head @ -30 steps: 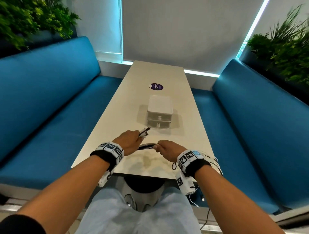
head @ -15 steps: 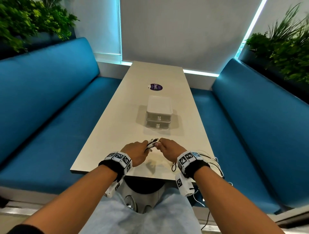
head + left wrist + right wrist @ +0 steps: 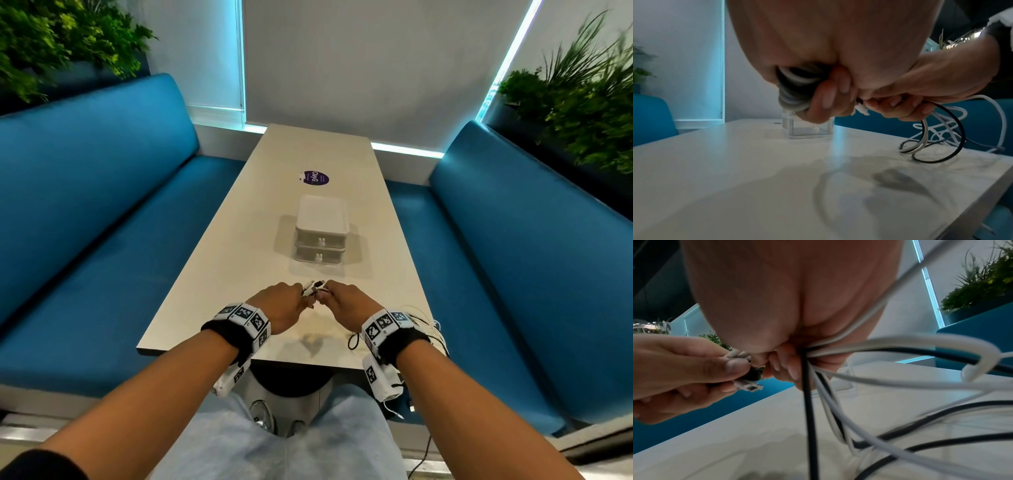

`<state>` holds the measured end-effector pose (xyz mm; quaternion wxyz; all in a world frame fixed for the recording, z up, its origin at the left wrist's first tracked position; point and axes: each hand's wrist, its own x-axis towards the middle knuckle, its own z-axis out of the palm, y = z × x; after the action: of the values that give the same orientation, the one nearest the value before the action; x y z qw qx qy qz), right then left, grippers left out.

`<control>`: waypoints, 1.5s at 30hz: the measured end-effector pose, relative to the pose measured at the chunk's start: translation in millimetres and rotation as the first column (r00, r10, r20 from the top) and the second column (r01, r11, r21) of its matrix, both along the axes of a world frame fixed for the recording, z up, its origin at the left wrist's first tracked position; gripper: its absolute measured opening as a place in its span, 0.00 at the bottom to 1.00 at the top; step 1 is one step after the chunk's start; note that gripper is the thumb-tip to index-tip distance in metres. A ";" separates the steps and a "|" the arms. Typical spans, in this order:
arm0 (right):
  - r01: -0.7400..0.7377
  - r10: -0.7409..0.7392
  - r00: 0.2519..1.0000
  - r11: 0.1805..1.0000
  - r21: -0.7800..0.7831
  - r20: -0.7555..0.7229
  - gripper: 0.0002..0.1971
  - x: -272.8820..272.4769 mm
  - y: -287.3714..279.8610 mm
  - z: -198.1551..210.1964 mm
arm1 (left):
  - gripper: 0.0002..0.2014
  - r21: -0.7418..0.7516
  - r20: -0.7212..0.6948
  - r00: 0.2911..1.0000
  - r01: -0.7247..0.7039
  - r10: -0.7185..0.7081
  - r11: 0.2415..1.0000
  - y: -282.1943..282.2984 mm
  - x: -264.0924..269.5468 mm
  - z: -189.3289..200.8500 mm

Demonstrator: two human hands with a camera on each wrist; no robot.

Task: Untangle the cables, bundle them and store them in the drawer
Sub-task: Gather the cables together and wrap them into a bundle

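Black and white cables (image 3: 838,402) run through both hands near the table's front edge. My left hand (image 3: 284,306) grips a coiled bundle of them (image 3: 795,87), with the plug ends (image 3: 312,287) sticking out between the hands. My right hand (image 3: 342,303) holds the same cables right next to it, and loose loops (image 3: 931,142) trail from it onto the table at the right. A small white two-drawer box (image 3: 321,230) stands mid-table beyond the hands, both drawers closed.
The long white table (image 3: 239,260) has blue benches (image 3: 102,212) on both sides. A purple sticker (image 3: 315,178) lies beyond the drawer box. Plants (image 3: 582,102) stand behind the bench backs. More cable slack (image 3: 431,325) hangs over the table's right front corner.
My hands have come together: the stretch of cable held between them a second ago is gone, and the plug ends now poke out where the fingers meet.
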<state>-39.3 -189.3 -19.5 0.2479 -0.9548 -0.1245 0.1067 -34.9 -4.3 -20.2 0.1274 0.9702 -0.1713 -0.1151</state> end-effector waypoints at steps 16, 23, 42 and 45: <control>0.038 0.016 0.959 0.982 0.184 -0.283 0.18 -2.8 17.4 28.1 | 0.22 0.050 0.202 0.953 -0.241 0.227 0.969 38.8 32.8 17.9; 0.035 -0.029 0.981 0.999 0.029 -0.192 0.19 -10.0 13.1 22.3 | 0.23 -0.028 0.177 0.939 -0.296 0.296 0.955 41.4 29.6 7.6; 0.030 -0.030 0.999 0.999 -0.015 0.017 0.15 -21.9 64.0 -4.5 | 0.33 -0.622 -0.338 0.904 -0.423 0.261 0.659 -10.2 -0.8 -8.3; 0.043 -0.044 0.999 0.999 0.020 0.022 0.12 -22.4 61.0 -5.9 | 0.22 -0.606 -0.349 0.904 -0.420 0.248 0.676 -9.4 0.5 -0.9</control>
<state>-61.7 -128.3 -25.4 0.2582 -0.9559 -0.1076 0.0893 -34.5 -13.7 -21.1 0.5047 0.8525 -0.0028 -0.1360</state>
